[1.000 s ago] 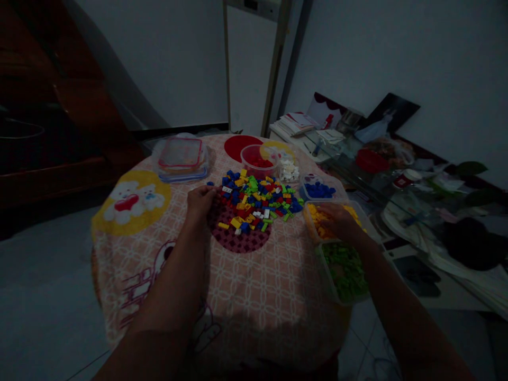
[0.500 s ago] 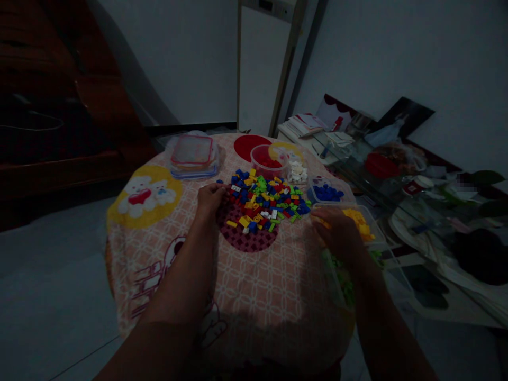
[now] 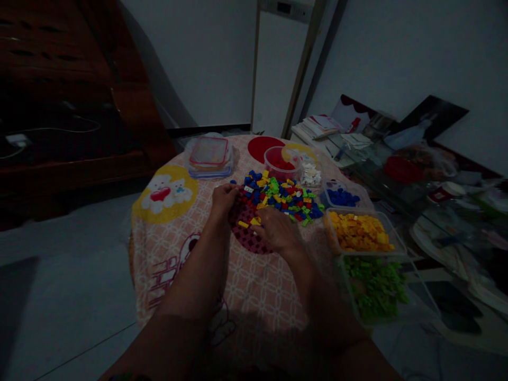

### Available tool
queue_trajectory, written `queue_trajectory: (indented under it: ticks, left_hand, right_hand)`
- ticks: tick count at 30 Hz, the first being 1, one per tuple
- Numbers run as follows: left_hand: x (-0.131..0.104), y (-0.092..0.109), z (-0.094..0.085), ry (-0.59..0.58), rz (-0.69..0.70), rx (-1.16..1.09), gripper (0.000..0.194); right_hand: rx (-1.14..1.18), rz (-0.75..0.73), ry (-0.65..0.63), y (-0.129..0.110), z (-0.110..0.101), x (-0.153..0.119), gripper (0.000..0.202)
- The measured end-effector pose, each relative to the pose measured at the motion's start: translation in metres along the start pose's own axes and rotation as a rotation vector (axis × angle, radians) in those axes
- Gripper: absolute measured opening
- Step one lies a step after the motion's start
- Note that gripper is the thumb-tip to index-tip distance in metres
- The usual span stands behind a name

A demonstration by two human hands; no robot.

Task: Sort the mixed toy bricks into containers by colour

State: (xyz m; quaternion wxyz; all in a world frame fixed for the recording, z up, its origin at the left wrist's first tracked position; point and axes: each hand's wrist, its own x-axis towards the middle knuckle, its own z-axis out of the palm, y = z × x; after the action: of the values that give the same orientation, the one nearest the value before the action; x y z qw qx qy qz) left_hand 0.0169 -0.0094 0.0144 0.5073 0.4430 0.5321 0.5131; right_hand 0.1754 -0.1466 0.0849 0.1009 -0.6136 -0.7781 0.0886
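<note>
A loose pile of mixed toy building bricks (image 3: 280,194) in blue, yellow, green, red and white lies on the patterned tablecloth (image 3: 257,283). At its left edge is my left hand (image 3: 224,201), fingers curled together; whatever they hold is hidden. My right hand (image 3: 278,230) reaches over the front of the pile, thumb and fingers apart around some yellow bricks (image 3: 255,221). To the right stand a tub of yellow bricks (image 3: 359,233) and a tub of green bricks (image 3: 377,288).
Behind the pile are a round tub of red bricks (image 3: 281,160), white bricks (image 3: 310,175) and a tub of blue bricks (image 3: 343,197). Stacked lidded boxes (image 3: 209,156) sit at the back left. A cluttered glass table (image 3: 369,177) adjoins on the right.
My right hand has moved left from the yellow tub to the front of the pile, uncovering the yellow and green tubs. My left hand stays at the pile's left edge. The view has shifted.
</note>
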Motion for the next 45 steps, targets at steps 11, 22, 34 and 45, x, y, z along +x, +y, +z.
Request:
queue_trajectory:
  ticks: [11, 22, 34, 45]
  left_hand:
    - [0.004, -0.003, 0.000, 0.019, -0.020, 0.041, 0.013]
    - [0.005, -0.004, -0.001, 0.022, -0.003, 0.044, 0.017]
    - [0.004, -0.003, 0.000, 0.017, 0.001, 0.021, 0.014]
    - [0.007, -0.004, 0.000, 0.003, -0.015, 0.026, 0.015]
  right_hand:
    - [0.239, 0.095, 0.071, 0.030, -0.005, -0.005, 0.033]
    - [-0.059, 0.403, 0.586, 0.109, -0.027, -0.063, 0.029]
    - [0.088, 0.162, 0.398, 0.085, -0.024, -0.032, 0.027]
    - [-0.063, 0.212, -0.144, 0.020, -0.002, 0.003, 0.025]
